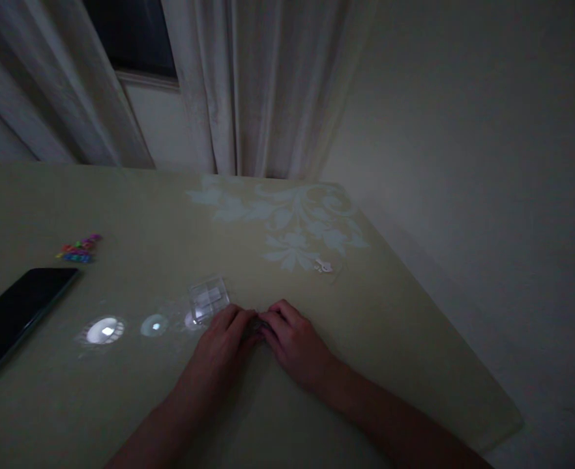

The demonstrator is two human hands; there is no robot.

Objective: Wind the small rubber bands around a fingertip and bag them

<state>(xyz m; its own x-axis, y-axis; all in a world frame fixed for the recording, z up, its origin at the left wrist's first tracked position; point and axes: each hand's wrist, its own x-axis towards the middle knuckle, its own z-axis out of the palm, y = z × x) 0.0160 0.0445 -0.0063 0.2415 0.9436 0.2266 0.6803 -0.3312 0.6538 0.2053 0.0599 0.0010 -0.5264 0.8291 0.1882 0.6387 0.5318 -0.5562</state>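
My left hand [226,335] and my right hand [292,339] meet fingertip to fingertip, low over the table, near the middle of the view. Both have their fingers curled around a small dark thing [258,324], mostly hidden between them and too dim to name. Just beyond my left hand lies a clear plastic case [208,298] with divided compartments. A small clear bag [327,268] with white pieces in or on it rests farther off, past my right hand.
A black phone [21,319] lies at the left edge. Behind it sits a small pile of colourful pieces [79,249]. The pale table [135,404] has a white floral pattern, shiny light reflections and a right edge beside the wall. Curtains [278,91] hang behind.
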